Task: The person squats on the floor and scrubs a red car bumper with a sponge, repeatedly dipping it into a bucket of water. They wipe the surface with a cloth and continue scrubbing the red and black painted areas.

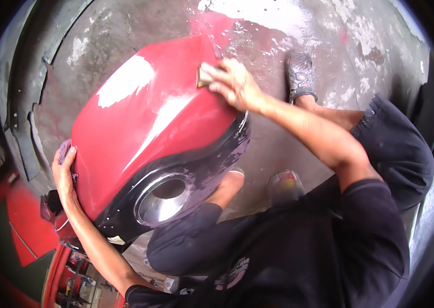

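A large curved red and black vehicle body panel (140,123) lies tilted in front of me, glossy with bright reflections. In its black lower part sits a round opening with a silver metal ring (158,211). My right hand (237,86) presses a small flat tan block, like a sanding block (201,78), against the panel's upper right edge. On the far left side my left hand (64,172) braces the panel's edge, thumb on the red surface. A crumpled purple cloth (64,149) is under its fingers, which are partly hidden.
Around the panel is a grey concrete floor (258,138) with worn white patches, red stains and wet shine. My bent legs (191,238) are close below the panel. A grey clog (300,72) is on my foot. A red shelf with small items (76,280) stands lower left.
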Available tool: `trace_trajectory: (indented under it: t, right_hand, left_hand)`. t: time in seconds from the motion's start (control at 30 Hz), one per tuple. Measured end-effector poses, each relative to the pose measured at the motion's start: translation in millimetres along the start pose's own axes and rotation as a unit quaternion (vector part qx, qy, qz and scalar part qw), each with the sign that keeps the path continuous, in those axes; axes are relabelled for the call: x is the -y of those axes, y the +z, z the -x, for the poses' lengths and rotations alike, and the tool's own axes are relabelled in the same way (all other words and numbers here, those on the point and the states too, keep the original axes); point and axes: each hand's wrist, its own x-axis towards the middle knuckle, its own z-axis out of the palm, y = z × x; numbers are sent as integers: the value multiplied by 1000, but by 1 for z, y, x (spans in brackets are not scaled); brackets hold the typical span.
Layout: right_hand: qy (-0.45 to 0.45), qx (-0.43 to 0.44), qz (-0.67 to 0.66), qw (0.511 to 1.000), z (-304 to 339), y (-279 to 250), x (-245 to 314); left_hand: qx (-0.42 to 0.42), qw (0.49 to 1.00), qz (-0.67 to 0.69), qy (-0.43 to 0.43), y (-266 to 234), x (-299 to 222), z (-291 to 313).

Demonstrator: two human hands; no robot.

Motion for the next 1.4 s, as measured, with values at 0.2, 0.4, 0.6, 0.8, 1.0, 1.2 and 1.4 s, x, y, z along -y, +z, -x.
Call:
trace_trajectory:
  t: [0.2,0.4,0.6,0.8,1.0,1.2,1.4]
  right_hand:
    - [136,-21,60,989,-52,-7,-17]
    - [39,-34,52,997,-45,1,-48]
    - [44,-21,-53,997,-73,2,21]
    - [-109,18,-52,993,-84,8,44]
    - [-97,16,-128,987,-97,34,45]
    - [-173,132,-118,969,-115,67,140]
    - [-67,58,-168,982,-102,44,69]
  left_hand:
    - [5,1000,3,-1,4,-4,-7]
    - [-8,1000,-18,15,10,-15,3]
    - [-6,1000,-10,1,7,-17,1]
    - [-16,1000,-19,9,8,-13,4]
    - [-3,1000,-2,16,4,-22,8]
    - [-16,1000,-6,19,8,-9,6]
    - [-4,999,46,23,4,-7,-4]
